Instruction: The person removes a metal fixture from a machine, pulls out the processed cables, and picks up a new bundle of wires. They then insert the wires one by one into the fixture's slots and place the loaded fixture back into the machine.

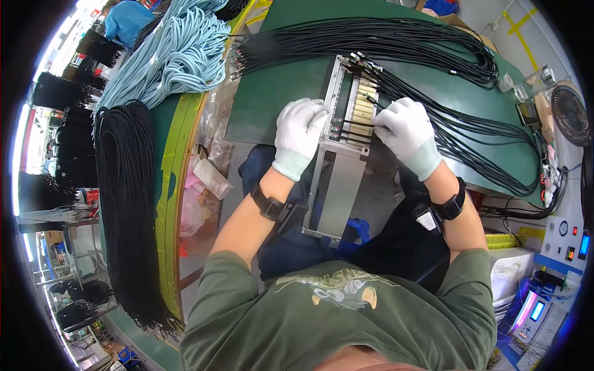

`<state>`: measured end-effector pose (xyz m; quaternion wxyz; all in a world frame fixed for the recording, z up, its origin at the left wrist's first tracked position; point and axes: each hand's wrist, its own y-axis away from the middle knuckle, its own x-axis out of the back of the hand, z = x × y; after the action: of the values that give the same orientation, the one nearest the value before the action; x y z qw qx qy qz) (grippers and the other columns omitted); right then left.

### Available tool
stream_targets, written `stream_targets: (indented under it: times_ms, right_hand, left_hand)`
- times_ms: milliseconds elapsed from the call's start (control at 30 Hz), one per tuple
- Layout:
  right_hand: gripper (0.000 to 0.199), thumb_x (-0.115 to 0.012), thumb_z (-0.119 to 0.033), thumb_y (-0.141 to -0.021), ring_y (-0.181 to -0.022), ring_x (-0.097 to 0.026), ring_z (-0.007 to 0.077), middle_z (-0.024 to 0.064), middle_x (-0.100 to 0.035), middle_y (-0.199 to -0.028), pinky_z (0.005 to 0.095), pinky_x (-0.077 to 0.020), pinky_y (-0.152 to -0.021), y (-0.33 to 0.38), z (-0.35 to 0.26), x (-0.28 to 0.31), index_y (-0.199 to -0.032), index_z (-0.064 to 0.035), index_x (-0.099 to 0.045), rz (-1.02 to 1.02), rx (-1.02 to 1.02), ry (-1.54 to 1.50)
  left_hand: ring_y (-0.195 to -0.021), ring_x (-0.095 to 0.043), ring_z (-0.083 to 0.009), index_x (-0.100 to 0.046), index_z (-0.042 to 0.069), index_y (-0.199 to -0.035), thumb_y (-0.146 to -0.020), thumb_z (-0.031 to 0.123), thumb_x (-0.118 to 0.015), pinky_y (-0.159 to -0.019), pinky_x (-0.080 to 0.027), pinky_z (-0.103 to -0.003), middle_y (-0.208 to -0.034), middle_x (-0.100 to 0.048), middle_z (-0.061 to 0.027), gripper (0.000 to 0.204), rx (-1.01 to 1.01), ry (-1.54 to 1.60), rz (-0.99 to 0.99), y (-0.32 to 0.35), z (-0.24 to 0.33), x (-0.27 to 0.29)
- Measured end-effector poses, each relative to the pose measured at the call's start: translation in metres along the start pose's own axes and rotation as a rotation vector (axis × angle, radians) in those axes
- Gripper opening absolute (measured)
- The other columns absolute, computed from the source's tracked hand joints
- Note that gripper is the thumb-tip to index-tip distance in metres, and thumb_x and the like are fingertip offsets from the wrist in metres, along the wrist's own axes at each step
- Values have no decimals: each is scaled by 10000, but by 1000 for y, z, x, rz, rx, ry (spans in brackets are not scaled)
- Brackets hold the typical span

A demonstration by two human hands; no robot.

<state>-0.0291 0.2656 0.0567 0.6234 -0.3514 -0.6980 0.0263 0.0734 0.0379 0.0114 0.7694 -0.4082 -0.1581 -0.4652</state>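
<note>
I see the left hand [300, 133] in its white glove lying flat, fingers spread, on the metal jig [342, 148] at the green bench [278, 86] edge. The right hand [405, 127], just beside it, pinches a black cable [352, 123] end over the jig's cream slotted strip [366, 102]. More black cables [433, 46] fan beyond both hands; a crumpled clear bag [213, 177] lies left of the left wrist.

Metal fixture [342, 148] on table [278, 86], cables [433, 62] behind.

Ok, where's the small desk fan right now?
In the head view the small desk fan stands at the far right edge of the green table, beyond the black cables and right of the right hand.
</note>
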Motion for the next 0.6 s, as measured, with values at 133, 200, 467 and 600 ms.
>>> stream_targets:
  times_ms: [133,200,467,600]
  right_hand:
    - [110,-735,-124,-731,-857,-584,257,15,-615,-791,392,-447,-766,3,1,-4,-806,-139,-655,0,46,62]
    - [103,-709,-172,-764,-874,-572,243,11,-600,-806,393,-439,-771,4,2,-5,-830,-153,-633,-31,59,100]
    - [110,-732,-177,-751,-908,-579,251,11,-620,-829,385,-440,-789,4,-4,-9,-829,-140,-664,-85,13,80]
    - [136,-747,-196,-749,-910,-582,264,24,-624,-831,385,-445,-798,-8,16,1,-843,-133,-671,-3,-179,216]
  left_hand:
    - [-1138,-620,-306,-727,36,-986,-935,142,-624,-1020,-454,-395,-1097,-720,-126,156,13,38,3,2,-2,0]
    - [-1174,-596,-322,-738,69,-1011,-929,167,-635,-1039,-440,-407,-1156,-701,-132,164,57,76,-26,3,-4,0]
    - [-1236,-533,-373,-779,225,-1005,-846,319,-727,-1090,-382,-490,-1337,-607,-142,192,-259,-183,-101,1,24,-6]
    - [-1216,-545,-375,-789,260,-966,-808,359,-758,-1108,-347,-538,-1327,-615,-132,189,-317,-253,-129,-6,23,-8]
